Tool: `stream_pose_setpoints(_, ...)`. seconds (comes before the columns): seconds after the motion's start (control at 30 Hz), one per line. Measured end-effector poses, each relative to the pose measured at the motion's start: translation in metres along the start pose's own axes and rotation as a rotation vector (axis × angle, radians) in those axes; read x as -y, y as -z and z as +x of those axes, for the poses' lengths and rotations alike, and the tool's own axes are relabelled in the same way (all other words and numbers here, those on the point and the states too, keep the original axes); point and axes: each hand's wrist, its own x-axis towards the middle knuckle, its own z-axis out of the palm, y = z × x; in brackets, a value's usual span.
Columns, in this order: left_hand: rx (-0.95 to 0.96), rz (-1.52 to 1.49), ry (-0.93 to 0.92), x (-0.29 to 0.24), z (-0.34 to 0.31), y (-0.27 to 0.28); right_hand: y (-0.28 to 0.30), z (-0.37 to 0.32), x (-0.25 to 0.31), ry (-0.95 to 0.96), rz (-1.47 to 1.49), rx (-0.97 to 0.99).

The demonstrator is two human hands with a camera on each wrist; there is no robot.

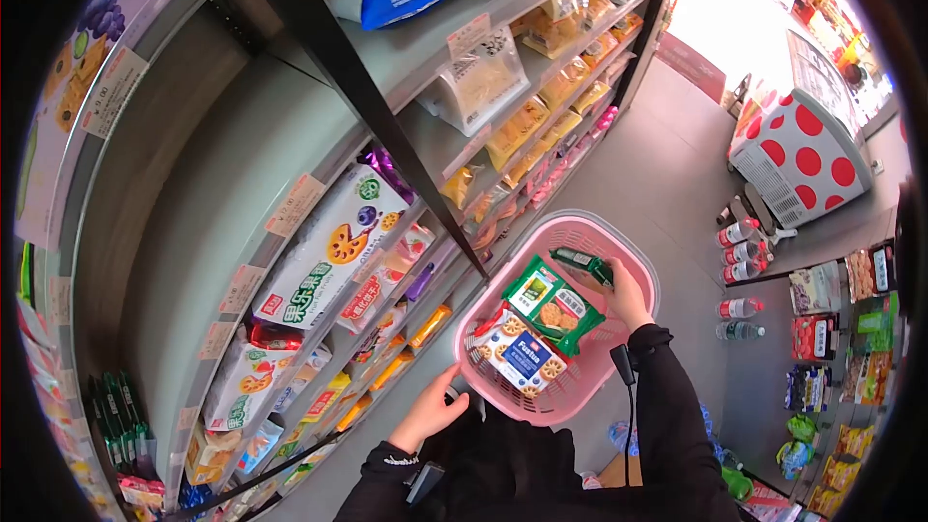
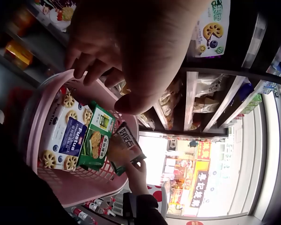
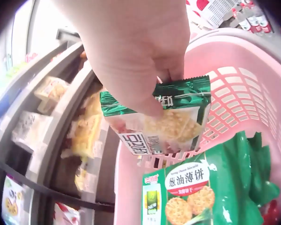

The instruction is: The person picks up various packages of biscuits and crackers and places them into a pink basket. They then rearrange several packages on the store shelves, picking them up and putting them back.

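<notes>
Snack shelves (image 1: 222, 155) fill the left of the head view. Right of its centre, over the pink basket (image 1: 570, 232), the right hand (image 1: 628, 292) pinches a small packet (image 3: 173, 129); the left hand (image 1: 435, 414), fingers loose, is beside the rim. It seems best to pinch lightly near the sealed end and lower gently, against crumbling. This packet has a shiny green end and a pale food picture.
</notes>
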Motion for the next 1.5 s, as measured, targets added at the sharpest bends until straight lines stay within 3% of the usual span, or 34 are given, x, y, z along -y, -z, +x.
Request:
stream_pose_setpoints(0.07,-0.016,0.008,0.043,-0.002,-0.005,0.007,-0.014,0.011,-0.003,-0.040,-0.256,0.144)
stream_pose_setpoints(0.2,-0.082,0.014,0.112,0.017,-0.017,0.016,-0.047,0.026,-0.015,-0.148,-0.300,0.222)
stream_pose_setpoints(0.33,-0.159,0.007,0.160,0.032,-0.038,0.020,-0.074,0.030,-0.041,-0.127,-0.355,0.275)
stream_pose_setpoints(0.37,-0.174,-0.002,0.151,0.037,-0.045,0.020,-0.079,0.032,-0.050,-0.052,-0.321,0.256)
stream_pose_setpoints(0.53,-0.191,0.107,0.170,0.063,-0.068,0.017,-0.087,0.050,-0.070,-0.074,-0.184,0.393)
stream_pose_setpoints(0.6,-0.152,0.094,0.236,0.069,-0.070,0.018,-0.100,0.059,-0.111,-0.077,-0.038,0.458)
stream_pose_setpoints(0.7,-0.154,0.081,0.222,0.067,-0.076,0.021,-0.101,0.063,-0.130,0.118,-0.119,0.383)
stream_pose_setpoints(0.8,-0.138,0.112,0.190,0.051,-0.084,0.040,-0.066,0.056,-0.060,0.087,-0.260,0.417)
stream_pose_setpoints(0.87,-0.185,0.143,0.158,0.042,-0.094,0.055,-0.068,0.062,-0.056,0.109,-0.178,0.305)
stream_pose_setpoints(0.93,-0.274,0.108,0.187,0.007,-0.117,0.083,-0.040,0.048,0.033,0.148,-0.169,0.328)
stream_pose_setpoints(0.97,-0.458,0.232,-0.059,0.029,-0.124,0.085,-0.031,0.041,0.068,0.239,-0.184,0.334)
stream_pose_setpoints(1.0,-0.544,0.235,-0.172,0.021,-0.137,0.099,-0.025,0.032,0.105,0.246,-0.188,0.316)
stream_pose_setpoints(1.07,-0.620,0.167,-0.141,-0.014,-0.178,0.131,-0.014,0.010,0.185,0.303,-0.058,0.535)
stream_pose_setpoints(1.17,-0.903,0.083,-0.202,-0.032,-0.238,0.167,0.000,-0.054,0.332,0.549,0.164,0.611)
stream_pose_setpoints(1.27,-1.126,0.163,-0.313,-0.027,-0.295,0.203,-0.009,-0.104,0.441,0.812,0.258,0.743)
stream_pose_setpoints(1.33,-1.335,0.200,-0.349,-0.021,-0.324,0.224,-0.025,-0.131,0.504,1.098,0.257,0.734)
stream_pose_setpoints(1.5,-1.478,0.325,-0.367,-0.005,-0.365,0.277,-0.098,-0.170,0.628,1.306,0.393,0.654)
